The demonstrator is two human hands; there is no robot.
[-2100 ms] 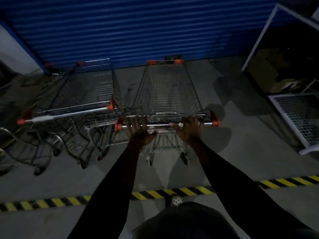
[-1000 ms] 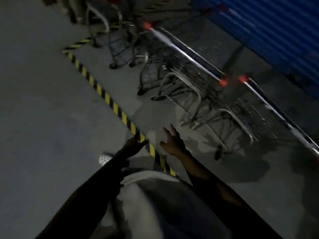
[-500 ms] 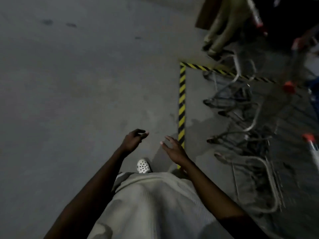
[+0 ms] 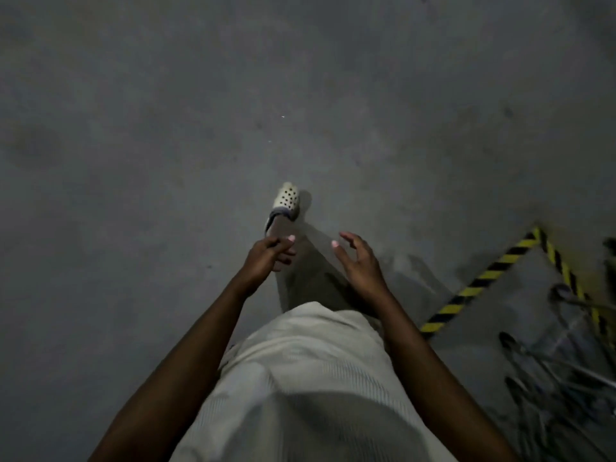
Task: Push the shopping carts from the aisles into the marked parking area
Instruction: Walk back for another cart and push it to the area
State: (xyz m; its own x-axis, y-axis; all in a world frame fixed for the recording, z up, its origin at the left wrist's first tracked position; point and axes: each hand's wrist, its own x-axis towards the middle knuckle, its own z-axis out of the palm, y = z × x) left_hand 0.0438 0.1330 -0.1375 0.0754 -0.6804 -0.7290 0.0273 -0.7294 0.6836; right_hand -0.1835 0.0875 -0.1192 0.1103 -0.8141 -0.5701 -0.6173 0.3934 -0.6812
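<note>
Blurred metal shopping carts [image 4: 566, 371] show only as lower frames at the bottom right, inside the corner of the yellow-and-black floor tape [image 4: 480, 285] that marks the parking area. My left hand [image 4: 266, 256] hangs in front of me with loosely curled fingers and holds nothing. My right hand [image 4: 358, 261] is beside it, fingers spread, also empty. Both hands are well to the left of the carts and touch none of them.
Bare grey concrete floor [image 4: 200, 111] fills the left and top of the view. My foot in a white perforated clog [image 4: 285, 203] steps forward just beyond my hands. The light is dim.
My hands let go of the cart handle inside the marked area. I have turned left, away from the parked carts, which slid to the bottom right edge of view.
</note>
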